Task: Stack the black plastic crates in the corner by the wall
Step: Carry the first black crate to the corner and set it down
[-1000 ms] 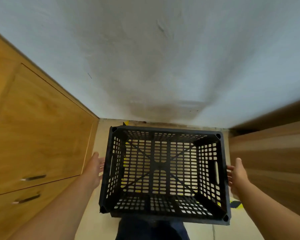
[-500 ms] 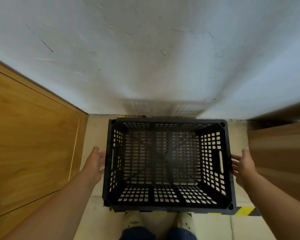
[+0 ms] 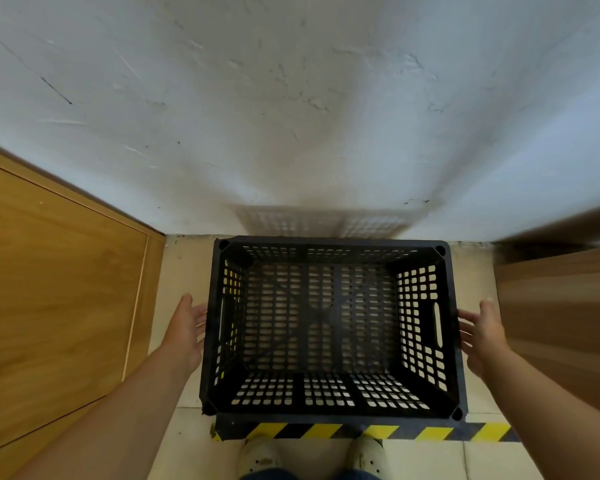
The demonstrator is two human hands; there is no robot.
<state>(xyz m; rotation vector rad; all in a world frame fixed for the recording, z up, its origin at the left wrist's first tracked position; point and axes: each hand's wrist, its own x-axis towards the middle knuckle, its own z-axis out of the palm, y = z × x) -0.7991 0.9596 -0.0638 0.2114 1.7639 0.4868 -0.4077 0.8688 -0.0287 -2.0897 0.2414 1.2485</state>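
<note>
Change: since a second ago the crate (image 3: 329, 327) has dropped lower and nearer the wall (image 3: 291, 116); I judge it almost placed.
Left hand (image 3: 187, 329): fingers spread, just beside the crate's side, seemingly off it.
Right hand (image 3: 480, 332): fingers spread, likewise.
Crate: empty, upright, against the wall behind the striped tape (image 3: 426, 432).
Beneath it: cannot tell if another crate sits there.

A single head-worn wide-angle view looks steeply down and forward from close above, facing the white wall (image 3: 291, 116), with the open black crate (image 3: 329, 408) centred below, both forearms entering from the bottom corners and the wearer's shoes (image 3: 260, 455) at the lower edge.
</note>
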